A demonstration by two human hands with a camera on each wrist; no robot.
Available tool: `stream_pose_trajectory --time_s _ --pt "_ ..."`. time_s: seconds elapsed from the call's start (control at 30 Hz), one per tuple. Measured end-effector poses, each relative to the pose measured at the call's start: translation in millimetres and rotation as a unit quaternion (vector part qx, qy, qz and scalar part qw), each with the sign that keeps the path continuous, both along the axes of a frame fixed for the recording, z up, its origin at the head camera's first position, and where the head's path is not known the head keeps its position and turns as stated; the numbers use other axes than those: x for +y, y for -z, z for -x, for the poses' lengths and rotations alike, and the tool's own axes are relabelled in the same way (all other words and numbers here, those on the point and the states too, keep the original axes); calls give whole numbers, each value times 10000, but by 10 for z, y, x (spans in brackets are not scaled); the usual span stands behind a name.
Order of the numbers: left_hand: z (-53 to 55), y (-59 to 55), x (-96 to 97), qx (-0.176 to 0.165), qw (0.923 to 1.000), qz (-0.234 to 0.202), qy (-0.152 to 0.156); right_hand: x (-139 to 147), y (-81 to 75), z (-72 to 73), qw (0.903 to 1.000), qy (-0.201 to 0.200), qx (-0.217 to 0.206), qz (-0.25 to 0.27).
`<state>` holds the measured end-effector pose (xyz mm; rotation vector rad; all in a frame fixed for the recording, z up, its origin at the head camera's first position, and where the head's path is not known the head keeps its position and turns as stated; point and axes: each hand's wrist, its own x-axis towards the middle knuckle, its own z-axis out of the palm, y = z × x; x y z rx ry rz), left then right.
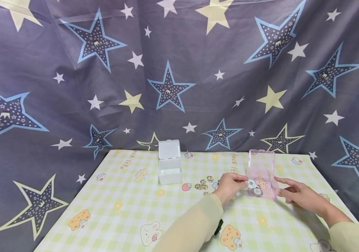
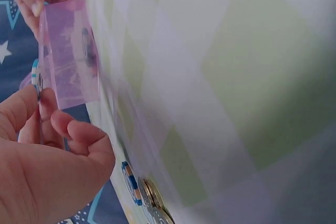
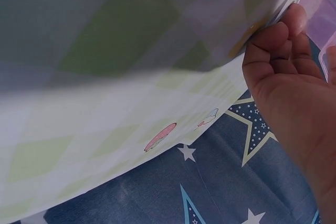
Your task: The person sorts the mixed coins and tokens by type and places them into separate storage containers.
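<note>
My left hand (image 1: 230, 187) pinches a white and light-blue poker chip (image 2: 35, 74) at the left side of an open pink see-through box (image 1: 269, 194). Through the box's wall, a dark-rimmed chip (image 1: 257, 192) shows inside. With bent fingers, my right hand (image 1: 302, 197) holds the right side of this box, whose lid stands raised at the back. Gold-coloured coins (image 1: 202, 186) lie on the table left of my left hand. Close by them is a blue-edged chip (image 2: 131, 183), partly hidden by that hand in the head view.
A white box (image 1: 170, 177) with its lid up stands at the back, left of the coins. The table has a green checked cloth (image 1: 119, 224) with cartoon prints. Behind it hangs a dark star-patterned curtain (image 1: 192, 91).
</note>
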<state>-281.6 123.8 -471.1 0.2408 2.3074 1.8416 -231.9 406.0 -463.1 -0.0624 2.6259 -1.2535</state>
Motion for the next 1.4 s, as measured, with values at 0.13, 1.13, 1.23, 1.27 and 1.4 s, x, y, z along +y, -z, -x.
stream_pose_trajectory --time_s 0.13,1.13,1.23,1.27,1.4 --pt "-21 6 23 59 9999 -57 -126 -7 3 4 10000 1 -18 -48" --pt "-116 -20 81 -117 9982 236 541 -4 5 10 9998 100 -124 -104" --pt "-131 -32 79 -88 9975 311 633 0 4 7 9998 68 -77 -151" --pt "-134 -32 77 -84 9974 330 638 0 2 6 9998 58 -58 -156" --pt "-124 -16 74 -105 9986 161 497 2 14 -1 9999 51 -2 -135"
